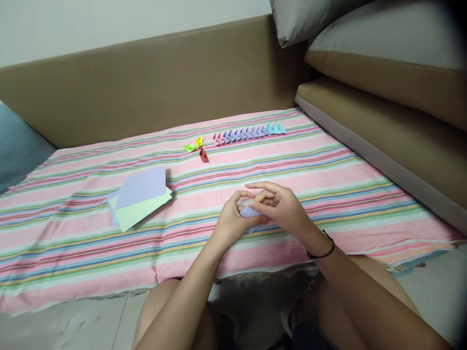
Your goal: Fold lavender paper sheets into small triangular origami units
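A person's hands [282, 203] pinch lavender paper [248, 212] above a striped cloth [182, 257]. A brown backrest [153, 85] stands behind, with cushions [394, 87] stacked to the right.

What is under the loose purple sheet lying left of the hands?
Pale green paper shows beneath the purple sheet, and a bluish edge peeks out at the left. The rest is covered, so the number of sheets can't be told.

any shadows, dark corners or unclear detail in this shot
Head view: soft shadow just right of the paper sheets; head view: right-hand corners darken toward black; head view: the purple paper is partly covered, its creases too small to make out.
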### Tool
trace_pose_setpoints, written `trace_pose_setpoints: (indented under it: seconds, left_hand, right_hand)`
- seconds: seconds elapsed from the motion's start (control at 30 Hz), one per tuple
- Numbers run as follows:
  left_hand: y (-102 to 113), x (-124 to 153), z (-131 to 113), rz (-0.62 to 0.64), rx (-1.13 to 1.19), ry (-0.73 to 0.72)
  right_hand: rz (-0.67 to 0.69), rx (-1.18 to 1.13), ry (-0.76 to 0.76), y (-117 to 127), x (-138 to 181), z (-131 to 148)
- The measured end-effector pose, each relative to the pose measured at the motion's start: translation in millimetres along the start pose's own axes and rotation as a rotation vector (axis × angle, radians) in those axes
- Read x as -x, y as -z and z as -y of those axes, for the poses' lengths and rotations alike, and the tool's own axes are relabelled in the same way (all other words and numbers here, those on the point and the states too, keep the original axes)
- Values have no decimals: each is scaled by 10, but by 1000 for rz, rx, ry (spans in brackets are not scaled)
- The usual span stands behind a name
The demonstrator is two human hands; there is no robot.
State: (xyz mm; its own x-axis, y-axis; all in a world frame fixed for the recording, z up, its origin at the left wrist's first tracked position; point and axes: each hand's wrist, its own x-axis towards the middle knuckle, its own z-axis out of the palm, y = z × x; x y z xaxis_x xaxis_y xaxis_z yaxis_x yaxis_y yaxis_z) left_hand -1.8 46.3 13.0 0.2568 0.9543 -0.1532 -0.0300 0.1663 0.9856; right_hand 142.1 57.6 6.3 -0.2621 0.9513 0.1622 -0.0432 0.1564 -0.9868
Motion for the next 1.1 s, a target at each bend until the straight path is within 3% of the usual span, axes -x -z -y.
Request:
trace_pose_setpoints:
  seconds: [0.17,0.6,0.73,0.9,1.1]
  left_hand:
    - [120,-9,-18,150,-58,56]
    - [203,33,-109,253,49,123]
    - [226,49,-108,276,-30,73]
    - [234,-4,17,154,-240,-111]
    - [191,-99,94,-171,-172,-270]
  right_hand:
    - [-7,-51,-29,28,-10,-29]
    - [4,-24,-21,58,-21,11]
    - [6,-19,-4,55,-25,-7]
    - [-27,-80,-13,23,-19,-48]
    - [-108,-106,-35,-34,-30,-75]
